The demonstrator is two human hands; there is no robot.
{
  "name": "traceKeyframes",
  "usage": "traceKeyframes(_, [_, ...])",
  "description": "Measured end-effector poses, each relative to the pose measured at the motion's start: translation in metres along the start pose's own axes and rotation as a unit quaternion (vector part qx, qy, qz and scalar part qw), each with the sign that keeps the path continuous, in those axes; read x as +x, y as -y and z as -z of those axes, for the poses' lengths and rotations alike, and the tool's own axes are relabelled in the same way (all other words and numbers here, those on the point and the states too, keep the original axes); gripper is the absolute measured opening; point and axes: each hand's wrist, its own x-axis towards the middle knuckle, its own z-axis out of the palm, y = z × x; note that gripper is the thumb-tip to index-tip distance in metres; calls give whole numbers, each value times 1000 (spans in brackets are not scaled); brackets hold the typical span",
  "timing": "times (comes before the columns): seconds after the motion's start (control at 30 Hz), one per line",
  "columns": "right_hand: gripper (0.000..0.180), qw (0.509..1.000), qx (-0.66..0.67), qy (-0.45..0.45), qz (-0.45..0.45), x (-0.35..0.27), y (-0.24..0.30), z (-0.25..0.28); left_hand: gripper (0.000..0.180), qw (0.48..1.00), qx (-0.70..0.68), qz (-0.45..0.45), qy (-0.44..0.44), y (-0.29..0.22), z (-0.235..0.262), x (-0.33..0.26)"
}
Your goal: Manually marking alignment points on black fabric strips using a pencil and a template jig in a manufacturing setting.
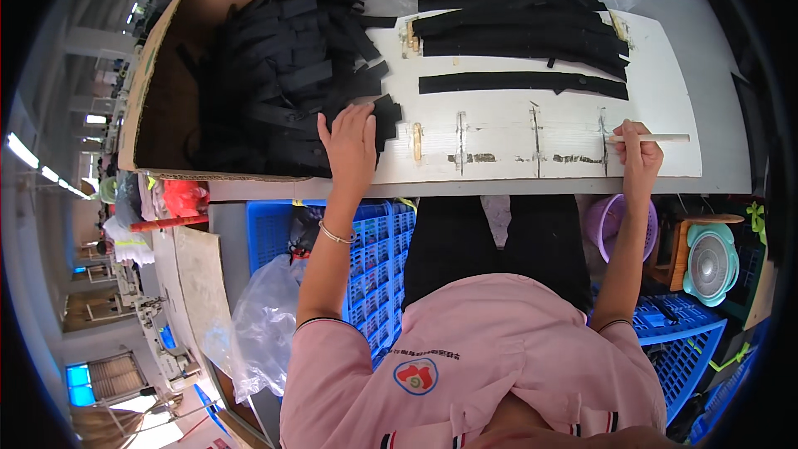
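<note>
My left hand [352, 140] rests at the right edge of a heap of black fabric strips [291, 66]. Its fingers are stretched out on the strips, with the thumb apart. In my right hand [638, 158] is a slim white pen-like stick [669, 138], pinched over the right part of a white board [490, 129]. Dark lines and smudges mark the board. One black strip [519, 81] lies alone across it, and a stack of similar strips [524, 37] lies just beyond.
The heap sits in an open cardboard box [166, 58] at the left of the grey table [694, 41]. Below the table edge are blue plastic crates [374, 258], a purple basket [619, 224] and a teal fan [711, 264]. Clear plastic [266, 316] hangs at left.
</note>
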Motion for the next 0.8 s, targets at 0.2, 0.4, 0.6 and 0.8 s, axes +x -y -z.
traceKeyframes(0.2, [23,1000,-2,-8,-7,-1,0,2,9,993,-32,-22,-115,-26,1,22])
traceKeyframes(0.4, [23,999,24,7,31,-1,6,-6,10,967,-251,-4,-52,-123,-37,3])
traceKeyframes(0.6, [22,999,15,5,37,-2,2,-5,31,933,-359,-13,28,-205,-44,-1])
traceKeyframes(0.8, [23,1000,9,8,24,-13,22,-18,38,972,-232,26,-10,-160,-24,-25])
